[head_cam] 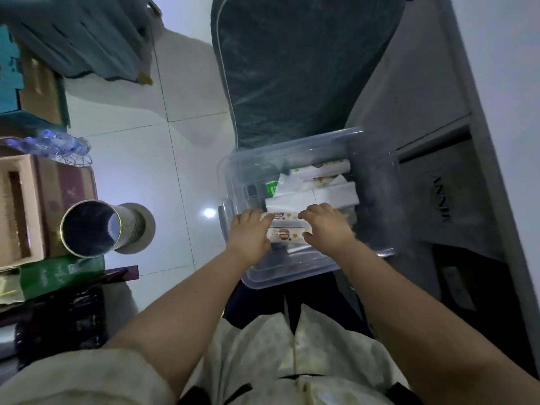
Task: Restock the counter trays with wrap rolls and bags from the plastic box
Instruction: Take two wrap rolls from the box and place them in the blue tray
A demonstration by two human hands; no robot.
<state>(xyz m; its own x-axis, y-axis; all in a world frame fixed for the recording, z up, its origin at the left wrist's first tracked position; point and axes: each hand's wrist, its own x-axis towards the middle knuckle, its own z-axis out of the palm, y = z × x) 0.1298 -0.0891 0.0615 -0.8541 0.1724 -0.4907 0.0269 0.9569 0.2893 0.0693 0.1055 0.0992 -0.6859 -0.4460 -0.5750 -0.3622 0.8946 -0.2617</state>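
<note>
Clear plastic box (233, 182) on white tiled floor (140, 171); both hands' grip closed around wrap rolls (287, 229)

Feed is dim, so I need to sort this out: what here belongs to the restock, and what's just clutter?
Job:
clear plastic box
wrap rolls, held by left hand and right hand
white packets in the box

Clutter:
metal bin
cardboard boxes
crushed bottle
dark cushion

Wrap rolls' (287, 229) ends under both hands; box labels blurred.
</note>
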